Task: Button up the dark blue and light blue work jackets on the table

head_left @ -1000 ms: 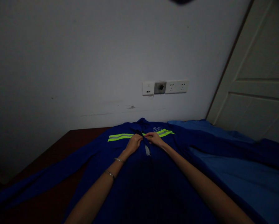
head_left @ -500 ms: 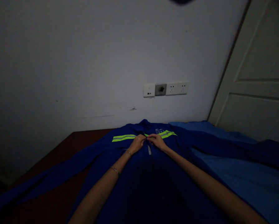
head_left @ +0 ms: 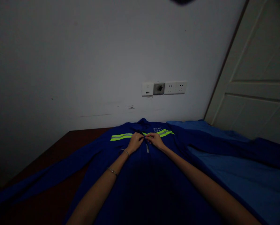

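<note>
A dark blue work jacket with yellow-green reflective stripes lies spread out, collar toward the wall and sleeves stretched to both sides. At the middle of its chest, my left hand pinches one front edge of the jacket. My right hand meets it there, fingertips closed on the opposite front edge, close to the left fingertips. Just below the fingers hangs a small greyish strip along the front opening. Whatever small part sits between the fingertips is too dark to make out.
The jacket rests on a dark red-brown surface at the left and a lighter blue cloth at the right. Behind stands a pale wall with a row of sockets. A panelled door is at the right.
The view has shifted slightly, so everything sits a little further left. Both hands stay at the jacket's chest, with the fingers slightly rearranged at the front edges.
</note>
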A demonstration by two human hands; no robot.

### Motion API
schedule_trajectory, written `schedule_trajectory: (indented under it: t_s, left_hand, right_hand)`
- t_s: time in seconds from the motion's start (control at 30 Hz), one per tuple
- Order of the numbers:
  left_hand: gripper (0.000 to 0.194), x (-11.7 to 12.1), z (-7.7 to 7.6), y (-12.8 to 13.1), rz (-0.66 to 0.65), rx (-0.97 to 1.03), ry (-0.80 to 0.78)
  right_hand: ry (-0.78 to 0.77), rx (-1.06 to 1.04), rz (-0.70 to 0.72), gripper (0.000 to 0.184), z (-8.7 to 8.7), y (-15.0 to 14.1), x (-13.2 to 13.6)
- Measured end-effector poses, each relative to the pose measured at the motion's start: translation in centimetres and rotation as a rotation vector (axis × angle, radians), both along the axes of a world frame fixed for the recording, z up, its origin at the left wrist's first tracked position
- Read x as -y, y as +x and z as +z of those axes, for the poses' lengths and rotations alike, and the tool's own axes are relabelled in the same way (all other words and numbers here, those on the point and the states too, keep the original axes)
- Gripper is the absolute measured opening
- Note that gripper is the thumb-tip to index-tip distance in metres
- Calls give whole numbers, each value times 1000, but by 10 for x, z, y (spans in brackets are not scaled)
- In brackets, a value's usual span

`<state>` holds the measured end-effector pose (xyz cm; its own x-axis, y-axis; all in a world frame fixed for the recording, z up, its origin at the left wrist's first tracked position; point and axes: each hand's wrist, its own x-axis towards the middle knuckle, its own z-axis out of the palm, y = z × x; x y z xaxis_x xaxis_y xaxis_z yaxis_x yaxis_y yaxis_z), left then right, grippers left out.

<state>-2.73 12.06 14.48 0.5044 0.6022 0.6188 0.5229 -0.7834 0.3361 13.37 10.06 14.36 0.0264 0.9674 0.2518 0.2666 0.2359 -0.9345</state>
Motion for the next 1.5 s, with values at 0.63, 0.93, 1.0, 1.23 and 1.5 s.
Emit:
schedule_trajectory:
  t_s: [0.63, 0.93, 1.0, 1.23, 1.5]
  left_hand:
    - [18, 0, -2, 6, 228, 205, -314]
    - [21, -2, 2, -2, 122, 193, -471]
    - [19, -4, 5, -8, 29, 139, -449]
    - [13, -7, 6, -12, -4, -91, -162]
    - [12, 0, 8, -9, 11, -106, -134]
  right_hand:
    - [61, 191, 3, 16, 3, -3, 6]
    - [118, 310, 28, 11, 0, -1, 2]
    - [123, 324, 32, 12, -1, -1, 1]
    - [114, 321, 22, 15, -2, -2, 1]
    - [146, 302, 35, 15, -8, 1, -4]
